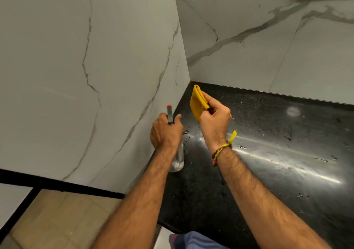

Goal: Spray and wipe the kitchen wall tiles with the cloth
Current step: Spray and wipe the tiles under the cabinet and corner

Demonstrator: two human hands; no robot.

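The left hand [166, 133] has its fingers wrapped round the spray bottle [177, 157], near the worktop's [268, 153] left edge by the wall tiles [76, 76]. The right hand [215, 119] pinches the folded yellow cloth [197, 103] above the back left corner. Point the red tip at the tiles, squeeze gently; the clear bottle looks nearly empty.
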